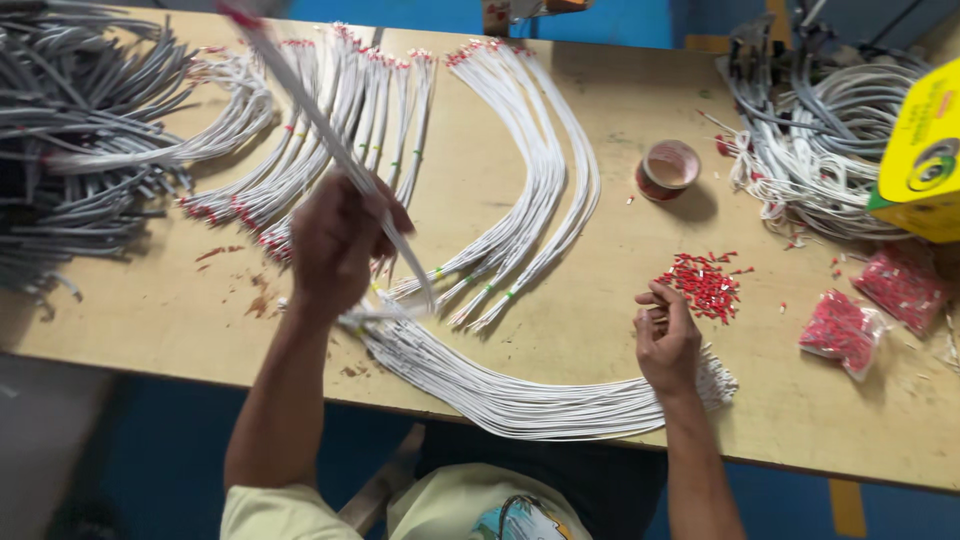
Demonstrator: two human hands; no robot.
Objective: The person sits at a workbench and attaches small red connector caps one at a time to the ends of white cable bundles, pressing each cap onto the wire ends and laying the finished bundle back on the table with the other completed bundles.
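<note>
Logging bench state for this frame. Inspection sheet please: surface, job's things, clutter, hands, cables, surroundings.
Surface: tan wooden table, scuffed, reddish scraps at left.
Job's things: white wire lifted by the left hand; loose white wire bundle along the near edge; pile of red terminals.
Clutter: tape roll, two bags of red terminals, yellow box.
Hands: left gripping the wire; right hand at the bundle's end, beside the pile.
Cables: white bundles fanned mid-table; grey cables far left; tangled heap far right.
Surroundings: blue floor.
</note>
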